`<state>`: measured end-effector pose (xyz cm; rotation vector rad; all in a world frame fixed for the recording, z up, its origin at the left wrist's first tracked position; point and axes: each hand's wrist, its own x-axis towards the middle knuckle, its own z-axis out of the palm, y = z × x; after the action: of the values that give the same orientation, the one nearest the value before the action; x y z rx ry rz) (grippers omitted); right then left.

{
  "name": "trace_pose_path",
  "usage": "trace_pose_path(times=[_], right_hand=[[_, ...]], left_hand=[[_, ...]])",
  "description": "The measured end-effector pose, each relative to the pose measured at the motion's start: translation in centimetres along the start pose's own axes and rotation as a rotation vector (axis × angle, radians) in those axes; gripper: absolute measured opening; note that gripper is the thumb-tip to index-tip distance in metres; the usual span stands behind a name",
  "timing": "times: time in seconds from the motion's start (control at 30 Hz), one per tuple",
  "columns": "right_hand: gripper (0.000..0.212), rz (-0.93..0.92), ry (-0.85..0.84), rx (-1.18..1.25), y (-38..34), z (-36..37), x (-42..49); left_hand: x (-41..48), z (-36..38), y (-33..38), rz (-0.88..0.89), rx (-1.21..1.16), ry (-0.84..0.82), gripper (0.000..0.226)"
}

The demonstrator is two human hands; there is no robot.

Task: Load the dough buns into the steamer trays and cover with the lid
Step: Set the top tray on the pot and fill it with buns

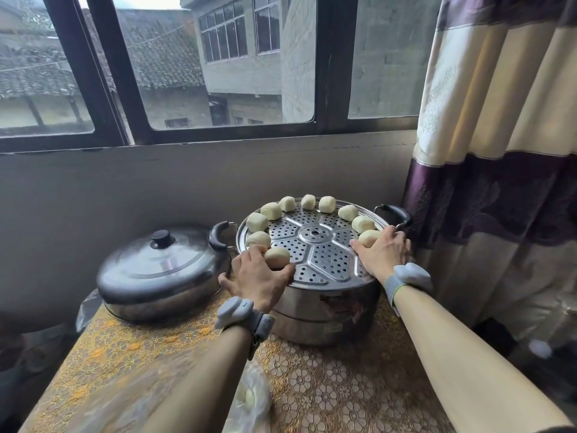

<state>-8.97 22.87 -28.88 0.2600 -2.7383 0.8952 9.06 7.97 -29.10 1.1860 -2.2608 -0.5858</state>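
Head view: a patterned table (327,379) holds a steel steamer (324,310), its perforated top tray (318,248) ringed by ten dough buns along the far rim and both sides, centre and near rim bare. The lid (156,270) rests on a pot to the left, not yet used. Left hand (256,276) cups a bun (277,257) at the tray's left edge; right hand (382,253) closes fingers on another bun (368,237) at the right edge. Loading looks partway done.
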Motion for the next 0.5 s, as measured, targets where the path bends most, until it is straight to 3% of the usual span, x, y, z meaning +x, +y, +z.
trace_pose_path(times=[0.23, 0.37, 0.43, 0.5], right_hand=[[0.085, -0.157, 0.129, -0.192, -1.0, -1.2, -1.9], [0.059, -0.43, 0.267, -0.12, -3.0, -1.3, -5.2], [0.049, -0.628, 0.329, -0.069, -4.3, -1.4, -7.7], [0.042, -0.843, 0.276, 0.06, -6.2, -1.1, -11.6]], left_hand=[[-1.2, -1.9, -1.2, 0.116, 0.002, -0.098, 0.074], [-3.2, -4.0, -5.2, 0.247, -0.007, -0.035, 0.06], [-4.2, -4.6, -8.0, 0.259, -0.038, -0.036, 0.05], [-5.5, -5.7, -11.9, 0.187, -0.072, -0.095, 0.033]])
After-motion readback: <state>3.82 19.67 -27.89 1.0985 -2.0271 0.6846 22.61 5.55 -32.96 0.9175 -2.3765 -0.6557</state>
